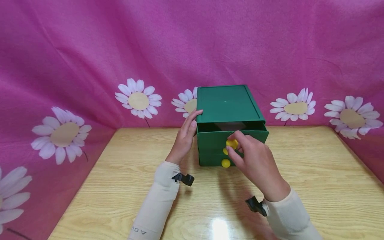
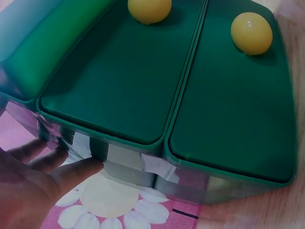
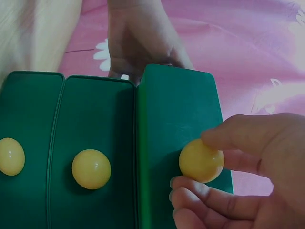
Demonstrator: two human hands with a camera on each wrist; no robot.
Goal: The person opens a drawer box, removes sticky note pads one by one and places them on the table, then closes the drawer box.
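green drawer unit (image 1: 225,104) on the desk (image 1: 135,156), near the middle of its far edge, top drawer (image 1: 211,140) partly out; the right hand (image 1: 257,160) pinches that drawer's yellow knob (image 3: 201,161) between thumb and fingers. the left hand (image 1: 184,137), fingers extended, rests against the unit's left side.

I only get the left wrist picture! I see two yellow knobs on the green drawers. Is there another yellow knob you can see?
Observer: Yes, the right wrist view shows a third yellow knob, on the top drawer.
Operator: Ooh! Is anybody holding it?
Observer: Yes, the right hand pinches it.
Operator: Can you peek over that drawer's front?
Observer: A bit. The head view shows a dark opening above it, under the roof of the green cabinet.
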